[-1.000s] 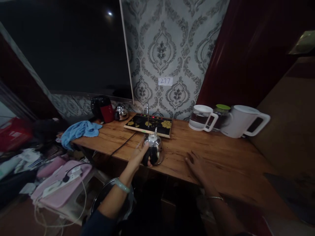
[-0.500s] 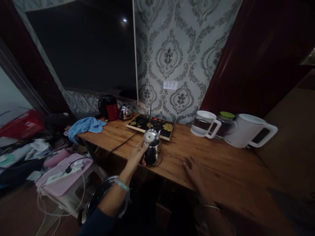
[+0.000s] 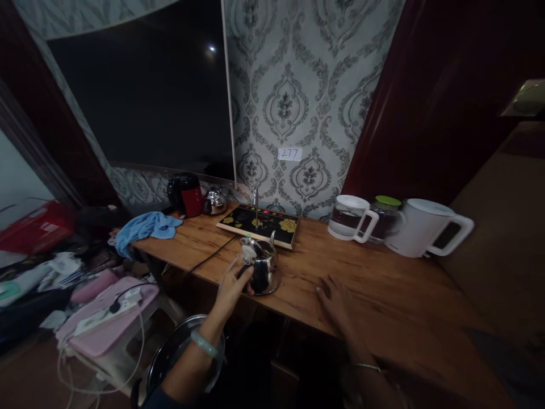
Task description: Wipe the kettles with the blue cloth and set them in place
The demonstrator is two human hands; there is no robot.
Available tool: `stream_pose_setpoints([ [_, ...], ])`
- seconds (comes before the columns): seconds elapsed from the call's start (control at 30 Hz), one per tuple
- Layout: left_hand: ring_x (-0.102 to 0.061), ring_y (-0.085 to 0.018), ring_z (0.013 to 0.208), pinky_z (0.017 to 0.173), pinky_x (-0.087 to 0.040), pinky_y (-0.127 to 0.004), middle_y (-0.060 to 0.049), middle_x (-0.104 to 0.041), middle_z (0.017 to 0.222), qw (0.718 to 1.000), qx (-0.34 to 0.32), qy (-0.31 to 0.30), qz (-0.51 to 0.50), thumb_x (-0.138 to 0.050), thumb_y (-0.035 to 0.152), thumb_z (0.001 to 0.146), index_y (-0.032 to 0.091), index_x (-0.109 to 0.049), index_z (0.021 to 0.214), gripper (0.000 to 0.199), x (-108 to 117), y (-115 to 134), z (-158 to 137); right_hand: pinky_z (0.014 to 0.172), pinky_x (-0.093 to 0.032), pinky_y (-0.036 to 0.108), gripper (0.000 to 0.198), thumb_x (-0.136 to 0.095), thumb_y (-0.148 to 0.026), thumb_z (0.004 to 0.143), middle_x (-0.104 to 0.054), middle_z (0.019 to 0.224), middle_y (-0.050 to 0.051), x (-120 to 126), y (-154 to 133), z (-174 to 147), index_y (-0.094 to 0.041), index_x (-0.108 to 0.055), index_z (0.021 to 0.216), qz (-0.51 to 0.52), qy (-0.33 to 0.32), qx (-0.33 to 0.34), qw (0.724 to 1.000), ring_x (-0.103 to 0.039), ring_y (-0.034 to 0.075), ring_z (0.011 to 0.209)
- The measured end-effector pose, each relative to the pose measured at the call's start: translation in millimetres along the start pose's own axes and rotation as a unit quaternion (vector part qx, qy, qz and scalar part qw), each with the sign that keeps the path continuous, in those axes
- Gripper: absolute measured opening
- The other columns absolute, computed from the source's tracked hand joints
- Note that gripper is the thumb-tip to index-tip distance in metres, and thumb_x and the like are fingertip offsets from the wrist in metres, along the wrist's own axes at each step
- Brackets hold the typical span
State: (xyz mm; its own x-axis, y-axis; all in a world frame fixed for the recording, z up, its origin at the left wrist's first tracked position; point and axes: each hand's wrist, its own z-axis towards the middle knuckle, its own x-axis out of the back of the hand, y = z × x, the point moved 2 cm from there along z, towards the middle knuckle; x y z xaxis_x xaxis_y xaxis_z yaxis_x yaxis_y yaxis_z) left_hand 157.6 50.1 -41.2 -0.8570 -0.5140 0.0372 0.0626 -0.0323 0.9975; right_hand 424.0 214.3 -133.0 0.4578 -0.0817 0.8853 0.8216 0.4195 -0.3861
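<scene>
A small shiny steel teapot (image 3: 266, 274) stands near the front edge of the wooden table. My left hand (image 3: 233, 285) is closed on its dark handle at the left side, the thumb up near the lid. The round lid (image 3: 248, 251) is tipped back towards that hand, so the mouth of the pot shows. Its spout points away, towards the induction cooker (image 3: 279, 228) with yellow flowers and red lights. My right hand (image 3: 335, 301) lies on the table edge to the right of the teapot, fingers apart, holding nothing.
A thin metal tap (image 3: 256, 207) rises by the cooker. At the right stand a white-handled glass pot (image 3: 340, 221), a green-lidded jar (image 3: 385, 213) and a white electric kettle (image 3: 415, 227). A blue cloth (image 3: 149, 226), a black-red appliance (image 3: 191, 199) and a second steel pot (image 3: 215, 201) sit left.
The teapot's lid has tipped further back to the left, exposing more of the mouth. My left hand keeps its hold, and my right hand stays on the table edge.
</scene>
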Motion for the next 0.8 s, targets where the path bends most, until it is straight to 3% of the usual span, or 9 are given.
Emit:
stream_pose_setpoints([
  [0.17, -0.061, -0.016, 0.053, 0.06, -0.047, -0.028, 0.001, -0.06, 0.052, 0.997, -0.067, 0.011, 0.028, -0.06, 0.063, 0.08, 0.018, -0.063, 0.073, 0.045, 1, -1, -2, 0.111, -0.037, 0.049, 0.049, -0.044, -0.041, 0.092, -0.057, 0.143, 0.015, -6, 3, 3, -0.017, -0.066, 0.129, 0.001, 0.005, 0.008, 1.0, -0.051, 0.032, 0.132],
  [0.3, -0.06, -0.017, 0.055, 0.063, -0.047, -0.029, 0.002, -0.059, 0.053, 0.995, -0.085, 0.047, 0.027, -0.058, 0.062, 0.082, 0.018, -0.064, 0.079, 0.044, -3, 2, 1, 0.11, -0.038, 0.051, 0.048, -0.047, -0.042, 0.09, -0.058, 0.141, 0.015, -12, 9, 6, -0.018, -0.068, 0.126, 0.018, 0.021, 0.009, 1.0, -0.053, 0.033, 0.13],
  [0.5, -0.061, -0.019, 0.064, 0.068, -0.049, -0.032, -0.002, -0.064, 0.064, 0.986, -0.122, 0.104, 0.048, -0.052, 0.064, 0.085, 0.019, -0.063, 0.072, 0.048, -16, -9, 13, 0.11, -0.04, 0.055, 0.046, -0.053, -0.044, 0.082, -0.065, 0.131, 0.016, -19, 16, 8, -0.018, -0.071, 0.115, 0.141, 0.082, 0.002, 0.987, -0.056, 0.034, 0.126],
  [0.6, -0.065, -0.022, 0.079, 0.08, -0.052, -0.036, -0.005, -0.07, 0.081, 0.984, -0.141, 0.102, 0.036, -0.051, 0.058, 0.087, 0.019, -0.068, 0.087, 0.043, -33, -19, 14, 0.109, -0.041, 0.055, 0.048, -0.054, -0.047, 0.081, -0.068, 0.127, 0.016, -21, -5, 3, -0.017, -0.069, 0.115, 0.266, 0.11, -0.006, 0.958, -0.058, 0.034, 0.124],
  [0.7, -0.065, -0.023, 0.094, 0.089, -0.051, -0.039, -0.008, -0.071, 0.097, 0.986, -0.153, 0.052, 0.034, -0.053, 0.047, 0.087, 0.017, -0.068, 0.103, 0.037, -52, -26, 13, 0.109, -0.043, 0.053, 0.056, -0.058, -0.05, 0.082, -0.064, 0.135, 0.015, -25, -47, -5, -0.019, -0.061, 0.128, 0.387, 0.072, 0.035, 0.919, -0.058, 0.031, 0.127],
  [0.8, -0.065, -0.023, 0.091, 0.087, -0.052, -0.04, -0.009, -0.07, 0.093, 0.983, -0.163, 0.024, 0.085, -0.056, 0.036, 0.084, 0.017, -0.069, 0.095, 0.026, -59, -26, 10, 0.11, -0.043, 0.051, 0.069, -0.064, -0.049, 0.08, -0.055, 0.145, 0.014, -31, -91, -10, -0.021, -0.049, 0.141, 0.446, 0.034, 0.086, 0.89, -0.053, 0.03, 0.133],
])
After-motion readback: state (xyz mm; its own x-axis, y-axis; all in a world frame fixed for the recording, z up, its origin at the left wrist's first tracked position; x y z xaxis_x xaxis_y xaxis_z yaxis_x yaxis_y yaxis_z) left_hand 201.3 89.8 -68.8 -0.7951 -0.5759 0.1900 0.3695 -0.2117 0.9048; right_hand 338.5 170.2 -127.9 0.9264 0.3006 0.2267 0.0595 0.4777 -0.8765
